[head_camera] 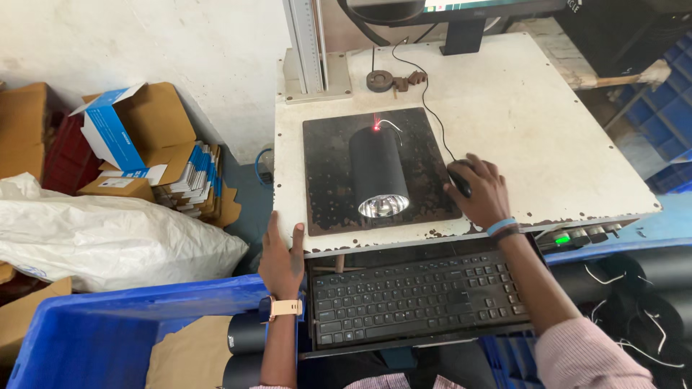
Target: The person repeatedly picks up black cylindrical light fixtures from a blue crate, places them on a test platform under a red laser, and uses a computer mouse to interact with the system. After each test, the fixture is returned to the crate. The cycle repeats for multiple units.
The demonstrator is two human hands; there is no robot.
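Observation:
A black cylindrical lamp housing (377, 169) lies on its side on a dark square plate (328, 209), its shiny reflector end facing me. A small red light dot shines on its far end. My right hand (481, 193) rests over a black computer mouse (459, 178) on the white worktable (533, 122). Apart from it, my left hand (281, 256) lies flat with fingers apart against the table's front left edge, wearing a watch. A black keyboard (418, 295) sits on a tray below the tabletop.
A monitor stand (461, 36) and a metal column (310, 43) stand at the back. Blue crates (86, 324) with black cylinders sit at lower left and right. A white sack (108, 238) and cardboard boxes (137, 137) lie on the left.

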